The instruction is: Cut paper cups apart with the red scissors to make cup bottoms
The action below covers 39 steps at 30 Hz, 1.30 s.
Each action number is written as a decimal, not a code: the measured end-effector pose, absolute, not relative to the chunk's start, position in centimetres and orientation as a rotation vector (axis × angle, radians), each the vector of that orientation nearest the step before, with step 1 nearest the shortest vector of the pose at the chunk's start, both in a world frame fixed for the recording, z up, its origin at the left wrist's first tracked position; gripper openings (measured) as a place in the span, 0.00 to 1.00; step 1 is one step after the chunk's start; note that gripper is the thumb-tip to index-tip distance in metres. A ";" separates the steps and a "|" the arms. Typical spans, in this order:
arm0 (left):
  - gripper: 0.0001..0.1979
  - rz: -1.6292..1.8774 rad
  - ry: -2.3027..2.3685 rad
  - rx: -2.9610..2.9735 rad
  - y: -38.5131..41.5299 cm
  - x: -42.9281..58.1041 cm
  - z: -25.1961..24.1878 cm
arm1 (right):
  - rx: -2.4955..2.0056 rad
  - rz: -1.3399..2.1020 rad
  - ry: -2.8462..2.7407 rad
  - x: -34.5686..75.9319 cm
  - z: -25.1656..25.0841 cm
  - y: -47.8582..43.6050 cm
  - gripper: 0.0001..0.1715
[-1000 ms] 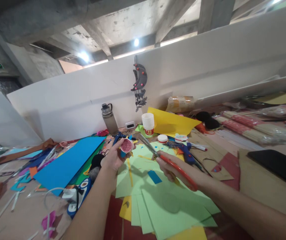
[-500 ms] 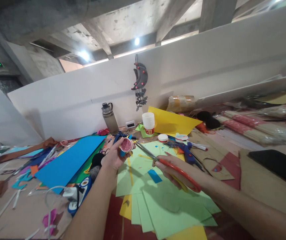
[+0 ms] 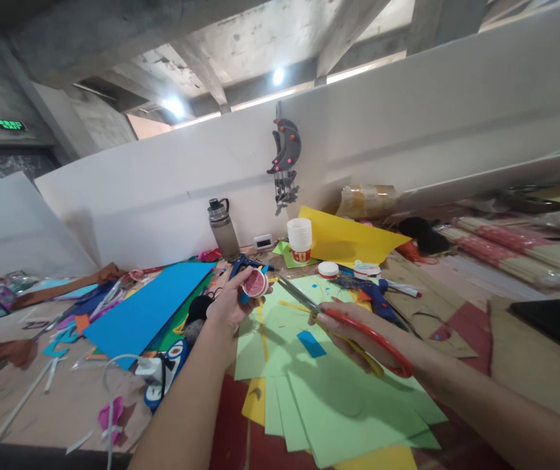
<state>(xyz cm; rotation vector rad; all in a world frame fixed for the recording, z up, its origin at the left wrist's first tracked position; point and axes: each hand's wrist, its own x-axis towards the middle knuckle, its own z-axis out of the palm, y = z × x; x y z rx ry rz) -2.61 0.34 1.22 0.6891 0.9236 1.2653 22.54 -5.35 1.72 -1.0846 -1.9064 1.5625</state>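
My left hand point(image 3: 231, 303) is closed around a short, round cut-off paper cup piece point(image 3: 255, 283) with a white rim and a pinkish-red patterned face. A bit of blue paper shows beneath it, between the fingers. My right hand point(image 3: 343, 333) grips scissors point(image 3: 299, 295) with red and yellow handles. Their blades point up and left, with the tips close to the cup piece, a small gap apart from it. Under both hands lie overlapping light green paper sheets point(image 3: 339, 418), with a small blue paper strip point(image 3: 311, 344) on top.
A stack of paper cups point(image 3: 299, 240) stands behind the hands, near a yellow sheet point(image 3: 348, 238) and a grey bottle point(image 3: 223, 228). A blue sheet point(image 3: 147, 307) and a power strip point(image 3: 175, 365) lie left. Glue gun point(image 3: 382, 303) and wrapped stick bundles point(image 3: 500, 251) are right.
The view has turned slightly left, so everything sits further right and a phone shows at the left edge. Both hands keep nearly the same pose and hold the same things.
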 end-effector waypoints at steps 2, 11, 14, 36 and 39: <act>0.09 1.251 0.944 0.693 0.2 -2.7 1.3 | -1.125 1.585 -1.889 22.5 2.0 -5.5 0.28; 0.09 1.217 0.969 0.724 0.0 -2.7 1.6 | -1.113 1.586 -1.902 22.6 2.5 -6.0 0.29; 0.08 1.231 0.974 0.718 -0.1 -2.7 1.7 | -1.111 1.589 -1.915 22.6 2.4 -5.9 0.29; 0.08 1.230 0.953 0.698 0.2 -2.8 1.6 | -1.125 1.616 -1.867 22.8 2.5 -5.8 0.28; 0.07 1.228 0.952 0.696 0.3 -2.8 1.6 | -1.152 1.621 -1.854 22.8 2.4 -5.7 0.27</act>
